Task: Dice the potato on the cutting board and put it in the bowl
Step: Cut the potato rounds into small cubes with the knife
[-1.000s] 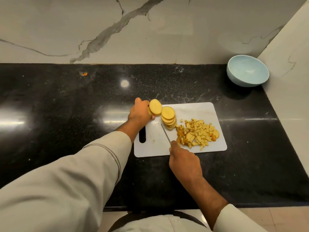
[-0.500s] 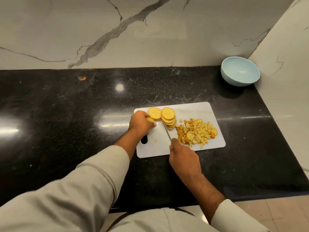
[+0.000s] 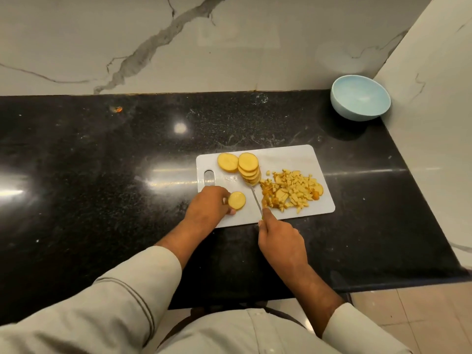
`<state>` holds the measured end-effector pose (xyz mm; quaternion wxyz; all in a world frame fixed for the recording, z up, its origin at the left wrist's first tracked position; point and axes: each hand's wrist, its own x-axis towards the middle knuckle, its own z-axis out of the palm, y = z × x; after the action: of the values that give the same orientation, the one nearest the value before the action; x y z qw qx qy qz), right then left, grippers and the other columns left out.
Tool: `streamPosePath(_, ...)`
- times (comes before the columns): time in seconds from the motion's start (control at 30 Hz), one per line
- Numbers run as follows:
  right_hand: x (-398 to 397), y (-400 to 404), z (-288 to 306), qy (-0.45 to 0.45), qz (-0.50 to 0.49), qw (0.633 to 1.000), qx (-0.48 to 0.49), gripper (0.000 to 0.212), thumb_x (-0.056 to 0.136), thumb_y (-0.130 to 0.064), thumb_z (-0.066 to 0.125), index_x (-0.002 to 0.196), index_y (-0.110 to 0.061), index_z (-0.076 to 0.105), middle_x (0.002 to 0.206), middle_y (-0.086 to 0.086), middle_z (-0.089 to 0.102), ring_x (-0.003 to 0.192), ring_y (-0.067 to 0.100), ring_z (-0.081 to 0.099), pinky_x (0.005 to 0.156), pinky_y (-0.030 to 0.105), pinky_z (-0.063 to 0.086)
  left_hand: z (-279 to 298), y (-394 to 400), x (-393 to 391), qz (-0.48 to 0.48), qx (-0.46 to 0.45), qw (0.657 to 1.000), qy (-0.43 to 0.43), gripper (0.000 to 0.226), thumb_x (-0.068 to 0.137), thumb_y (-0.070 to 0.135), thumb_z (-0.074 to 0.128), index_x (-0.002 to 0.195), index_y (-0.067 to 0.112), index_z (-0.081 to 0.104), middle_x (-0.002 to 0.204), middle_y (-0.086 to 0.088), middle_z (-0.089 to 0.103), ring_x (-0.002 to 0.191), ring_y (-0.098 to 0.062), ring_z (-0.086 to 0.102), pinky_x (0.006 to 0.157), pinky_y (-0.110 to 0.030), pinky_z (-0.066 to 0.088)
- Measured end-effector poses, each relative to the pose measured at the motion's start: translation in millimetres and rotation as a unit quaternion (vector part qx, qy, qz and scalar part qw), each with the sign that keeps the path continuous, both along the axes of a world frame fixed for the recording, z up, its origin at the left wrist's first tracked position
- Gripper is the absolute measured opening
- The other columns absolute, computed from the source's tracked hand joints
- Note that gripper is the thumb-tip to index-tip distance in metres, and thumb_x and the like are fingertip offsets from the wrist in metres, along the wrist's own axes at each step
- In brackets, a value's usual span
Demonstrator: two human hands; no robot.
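A white cutting board [image 3: 286, 157] lies on the black counter. On its far left part sit a single potato slice [image 3: 227, 162] and a leaning stack of slices [image 3: 249, 168]. A heap of diced potato [image 3: 292, 190] covers the board's right part. My left hand [image 3: 207, 206] pinches one round potato slice [image 3: 236, 200] at the board's near left. My right hand [image 3: 281, 241] grips a knife [image 3: 256, 199] whose blade points away toward the stack. The pale blue bowl [image 3: 360, 100] stands empty in the far right corner.
The black stone counter [image 3: 102, 187] stretches far to the left. A marble wall runs behind it and another closes the right side next to the bowl. A small orange speck [image 3: 118, 108] lies at the back left. Floor tiles show at bottom right.
My left hand has set one slice down beside the stack, then drawn a smaller slice toward the board's near left. The knife hand has stayed about where it was.
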<state>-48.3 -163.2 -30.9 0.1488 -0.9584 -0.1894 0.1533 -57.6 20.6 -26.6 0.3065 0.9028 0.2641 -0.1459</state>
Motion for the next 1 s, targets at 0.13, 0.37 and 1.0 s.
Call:
streamPosePath(0.13, -1, -3, 1, 0.003, 0.010, 1.000, -0.004, 0.053, 0.100, -0.034, 0.033, 0.151, -0.028, 0.019, 0.088, 0.001, 0.064, 0.078, 0.021, 0.064, 0.067, 0.038, 0.052, -8, -16, -3, -0.005, 0.076, 0.996, -0.047, 0.046, 0.069, 0.051, 0.077, 0.098, 0.017, 0.066, 0.095, -0.002, 0.058, 0.087, -0.024, 0.058, 0.071, -0.034, 0.047)
streamPosePath(0.37, 7, -5, -2, 0.021, 0.019, 1.000, -0.006, 0.053, 0.100, -0.031, 0.033, 0.151, -0.025, 0.021, 0.097, 0.005, 0.065, 0.086, 0.026, 0.063, 0.069, 0.038, 0.049, -10, -16, 5, -0.081, 0.085, 0.991, -0.062, 0.034, 0.083, 0.031, 0.070, 0.109, 0.008, 0.070, 0.111, -0.004, 0.057, 0.103, -0.023, 0.055, 0.086, -0.035, 0.047)
streamPosePath(1.0, -3, 12, -8, 0.011, 0.046, 0.997, -0.065, 0.063, 0.097, -0.021, 0.037, 0.153, -0.028, 0.009, 0.098, 0.007, 0.064, 0.085, 0.027, 0.062, 0.060, 0.034, 0.037, -21, -28, 5, -0.152, 0.176, 0.969, -0.081, 0.028, 0.096, 0.032, 0.051, 0.105, 0.010, 0.065, 0.090, -0.012, 0.058, 0.090, -0.030, 0.056, 0.064, -0.031, 0.035)
